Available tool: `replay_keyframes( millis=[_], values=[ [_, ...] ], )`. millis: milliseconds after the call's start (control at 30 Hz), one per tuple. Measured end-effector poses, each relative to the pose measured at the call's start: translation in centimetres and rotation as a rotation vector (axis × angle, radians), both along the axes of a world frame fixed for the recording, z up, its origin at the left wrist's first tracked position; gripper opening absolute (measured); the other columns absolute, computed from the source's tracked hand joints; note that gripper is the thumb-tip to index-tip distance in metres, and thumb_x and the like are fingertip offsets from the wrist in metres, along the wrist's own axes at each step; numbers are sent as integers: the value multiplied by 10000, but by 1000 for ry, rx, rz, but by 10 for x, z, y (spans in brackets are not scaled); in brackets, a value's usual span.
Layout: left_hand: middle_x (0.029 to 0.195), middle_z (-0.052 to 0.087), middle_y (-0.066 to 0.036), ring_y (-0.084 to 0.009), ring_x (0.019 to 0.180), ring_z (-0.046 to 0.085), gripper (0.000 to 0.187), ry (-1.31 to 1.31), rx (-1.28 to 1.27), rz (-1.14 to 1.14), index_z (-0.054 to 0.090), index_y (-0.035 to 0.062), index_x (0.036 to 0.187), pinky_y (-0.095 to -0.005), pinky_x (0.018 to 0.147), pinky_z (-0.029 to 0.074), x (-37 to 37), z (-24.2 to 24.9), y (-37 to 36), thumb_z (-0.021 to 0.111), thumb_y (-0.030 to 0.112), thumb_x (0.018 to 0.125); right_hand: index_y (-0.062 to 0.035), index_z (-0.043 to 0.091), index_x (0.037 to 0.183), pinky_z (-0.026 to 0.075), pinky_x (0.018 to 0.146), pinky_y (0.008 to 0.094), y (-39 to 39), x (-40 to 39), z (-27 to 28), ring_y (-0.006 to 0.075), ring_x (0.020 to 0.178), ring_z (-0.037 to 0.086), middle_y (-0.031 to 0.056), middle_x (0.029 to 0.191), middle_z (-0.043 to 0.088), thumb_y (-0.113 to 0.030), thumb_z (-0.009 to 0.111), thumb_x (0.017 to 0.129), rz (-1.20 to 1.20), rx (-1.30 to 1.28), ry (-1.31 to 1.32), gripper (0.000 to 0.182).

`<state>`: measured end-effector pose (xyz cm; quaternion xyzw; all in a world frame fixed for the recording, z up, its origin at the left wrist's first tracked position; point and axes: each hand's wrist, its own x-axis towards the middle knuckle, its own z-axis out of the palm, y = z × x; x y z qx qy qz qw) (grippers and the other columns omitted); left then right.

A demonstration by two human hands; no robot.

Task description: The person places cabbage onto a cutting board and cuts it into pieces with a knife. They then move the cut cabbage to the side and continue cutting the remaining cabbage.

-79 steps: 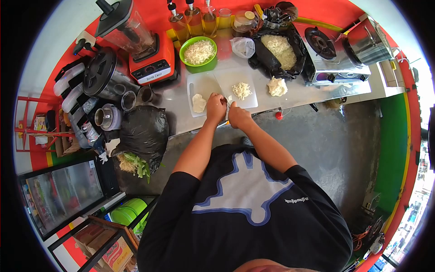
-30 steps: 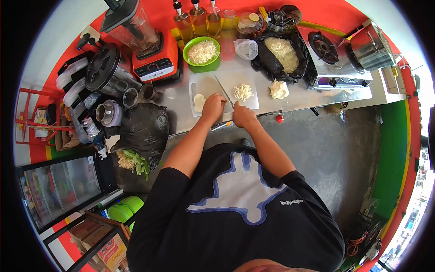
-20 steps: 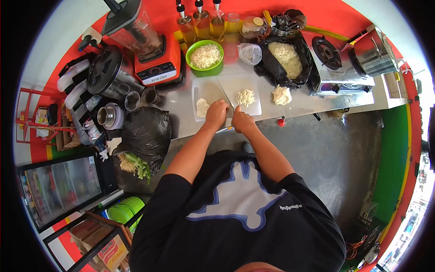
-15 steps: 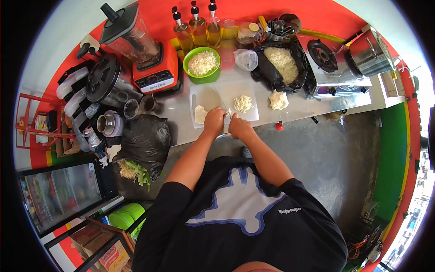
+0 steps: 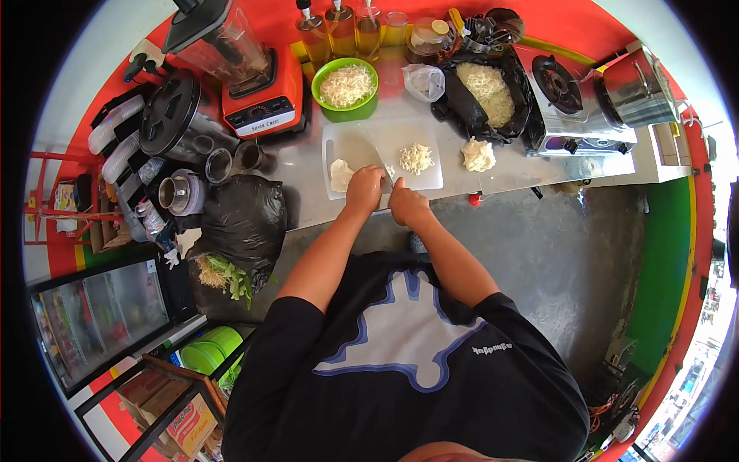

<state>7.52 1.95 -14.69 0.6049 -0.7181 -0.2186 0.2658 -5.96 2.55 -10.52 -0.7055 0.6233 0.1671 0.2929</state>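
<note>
My right hand [image 5: 409, 204] is closed around the handle of a knife [image 5: 379, 150], whose blade points away across the white cutting board [image 5: 360, 138]. Just left of the blade, my left hand [image 5: 365, 190] has its fingers curled and pressed down at the board's near edge; what they hold is hidden. A few pale shreds [image 5: 390, 170] lie by the blade. A flat off-white piece of food [image 5: 341, 175] rests on the board's left side, with a small heap of cut pale strips [image 5: 416, 159] on its right. Off the board, to the right, sits an off-white lump [image 5: 478, 155].
Behind the board stand a green bowl of pale shreds [image 5: 346, 86], a red blender [image 5: 263, 108] and oil bottles [image 5: 340, 32]. A black bag of pale shreds [image 5: 486, 96] and a gas stove [image 5: 579, 142] are to the right. At left, a black plastic bag [image 5: 245, 223] bulges over the counter edge.
The whole view has tilted slightly, so the counter sits higher in the picture. Both hands stay at the board's near edge with the knife between them.
</note>
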Motion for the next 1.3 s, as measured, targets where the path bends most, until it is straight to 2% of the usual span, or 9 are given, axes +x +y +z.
replay_keyframes(
  millis=[100, 167, 800, 867, 1100, 1167, 1300],
  values=[
    [873, 657, -171, -379, 877, 649, 113, -6, 9, 3, 684, 16, 800, -475, 771, 515, 2, -4, -2, 574, 36, 821, 28, 396, 1227, 542, 943, 444, -8, 3, 2, 373, 1109, 685, 253, 1162, 689, -95, 641, 880, 17, 11, -6, 442],
    [882, 677, -153, -368, 828, 664, 42, -18, -32, -19, 699, 22, 817, -452, 737, 531, 3, -3, -2, 665, 40, 798, 32, 391, 1228, 547, 934, 444, -15, 3, 9, 374, 1110, 684, 253, 1161, 689, -86, 650, 872, 32, 38, 5, 456],
    [834, 681, -161, -369, 802, 667, 24, 36, 23, 36, 679, 21, 789, -444, 710, 529, 1, -3, -5, 672, 44, 785, 32, 379, 1229, 532, 960, 445, -1, 0, 7, 376, 1148, 664, 258, 1193, 674, -82, 649, 870, 11, 65, 1, 464],
    [817, 677, -169, -372, 801, 666, 21, 59, 22, 39, 674, 18, 791, -445, 703, 524, 1, -1, -4, 667, 33, 779, 18, 384, 1218, 523, 953, 485, 0, 1, 2, 422, 1135, 655, 292, 1178, 666, -60, 613, 878, -10, 39, -26, 417],
    [814, 674, -181, -376, 785, 660, 26, 37, -20, 16, 640, 8, 764, -449, 683, 511, 2, -1, -4, 648, 27, 779, 10, 382, 1230, 518, 960, 488, -7, 2, 12, 419, 1138, 655, 288, 1182, 667, -64, 604, 885, 24, 70, -15, 417],
    [848, 672, -189, -390, 816, 660, 57, 48, 51, 37, 656, 12, 787, -473, 706, 514, 1, 0, -3, 609, 38, 804, 10, 387, 1224, 522, 958, 477, 2, 2, 9, 413, 1143, 653, 282, 1182, 669, -56, 616, 878, -23, 57, -35, 421],
    [854, 673, -190, -389, 809, 659, 58, 65, 71, 75, 654, 10, 786, -473, 704, 514, -1, 7, -2, 610, 42, 807, 18, 396, 1216, 524, 956, 469, 1, 5, 7, 406, 1149, 651, 281, 1187, 667, -60, 616, 879, -47, 49, -42, 410]
  ],
)
